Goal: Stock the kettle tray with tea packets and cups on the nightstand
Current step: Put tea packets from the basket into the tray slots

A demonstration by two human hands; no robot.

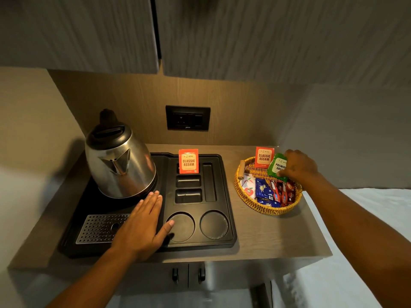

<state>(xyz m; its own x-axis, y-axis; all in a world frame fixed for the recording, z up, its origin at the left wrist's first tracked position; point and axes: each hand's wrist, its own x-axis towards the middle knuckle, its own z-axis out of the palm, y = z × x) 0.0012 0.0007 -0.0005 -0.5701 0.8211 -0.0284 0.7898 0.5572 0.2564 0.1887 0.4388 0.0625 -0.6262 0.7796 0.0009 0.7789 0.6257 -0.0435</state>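
The right hand (299, 166) is pinching a green tea packet (277, 167) in the basket (266, 208). The left hand (142, 227) is lying flat and open on the tray (224, 241). The packet might slip, or bump the orange packet (264, 157).

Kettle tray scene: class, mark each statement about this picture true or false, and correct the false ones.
1. An orange tea packet stands upright in the tray. True.
2. Both round cup hollows hold cups. False: both are empty.
3. The right hand grips a green packet at the basket. True.
4. The left hand lifts the kettle. False: it lies flat on the tray, in front of the kettle.
5. The basket sits left of the tray. False: it sits to the right.
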